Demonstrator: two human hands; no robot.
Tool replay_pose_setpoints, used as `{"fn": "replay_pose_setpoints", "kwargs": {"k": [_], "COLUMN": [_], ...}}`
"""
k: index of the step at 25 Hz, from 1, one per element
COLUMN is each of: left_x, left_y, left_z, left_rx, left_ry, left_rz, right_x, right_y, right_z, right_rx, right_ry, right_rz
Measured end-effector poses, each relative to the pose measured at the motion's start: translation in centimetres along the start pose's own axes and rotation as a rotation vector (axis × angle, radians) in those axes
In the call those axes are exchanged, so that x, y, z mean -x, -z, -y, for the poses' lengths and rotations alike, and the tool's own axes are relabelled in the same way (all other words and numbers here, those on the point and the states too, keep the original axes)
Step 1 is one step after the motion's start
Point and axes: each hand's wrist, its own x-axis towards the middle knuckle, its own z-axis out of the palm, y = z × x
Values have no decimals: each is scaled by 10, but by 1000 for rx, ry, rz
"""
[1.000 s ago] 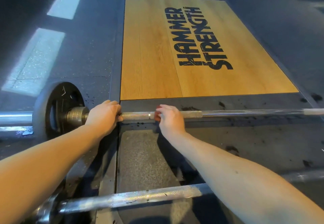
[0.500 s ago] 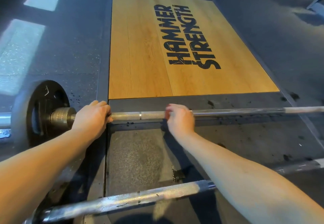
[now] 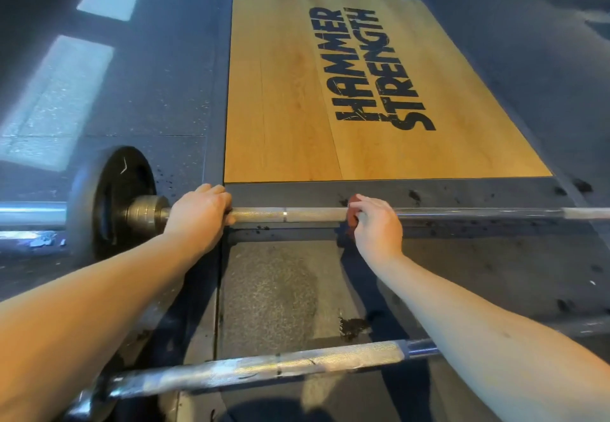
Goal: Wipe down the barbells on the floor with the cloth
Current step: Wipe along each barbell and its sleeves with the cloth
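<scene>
A steel barbell [image 3: 297,214] lies across the dark floor, with a black weight plate [image 3: 112,197] on its left end. My left hand [image 3: 198,213] grips the bar just right of the collar. My right hand [image 3: 378,223] presses a small reddish cloth [image 3: 353,212] around the bar further right; most of the cloth is hidden under my fingers. A second bare barbell [image 3: 264,368] lies nearer to me, running under my right forearm.
A wooden platform [image 3: 280,91] with black lettering lies just beyond the far barbell. Dark rubber flooring [image 3: 495,273] surrounds it, with dark wet spots near the bar. Bright patches of light fall on the floor at the far left.
My right hand with the cloth has slid to the right along the far barbell. My left hand has kept its grip near the collar.
</scene>
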Motion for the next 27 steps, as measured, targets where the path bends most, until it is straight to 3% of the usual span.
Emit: {"fn": "replay_pose_setpoints", "kwargs": {"k": [4,7,10,14,17,22,24,27], "left_x": [0,4,6,24,29,29,31,27], "left_y": [3,5,15,27,24,22,19,16], "left_z": [5,9,14,43,60,70,71,71], "left_rx": [-29,-38,-102,-507,-509,-396,-358,-342], "left_ry": [22,26,-11,22,35,84,112,95], "left_rz": [19,66,99,38,67,59,51,72], "right_x": [15,14,-4,6,25,32,31,20], "right_y": [-59,-54,-16,-13,-53,-110,-104,-69], "right_z": [98,96,45,45,97,193,194,130], "right_rx": [-94,-42,-33,-56,-149,-108,-90,-83], "right_ry": [178,426,345,138,241,402,491,555], "right_rz": [127,245,175,113,103,253,303,279]}}
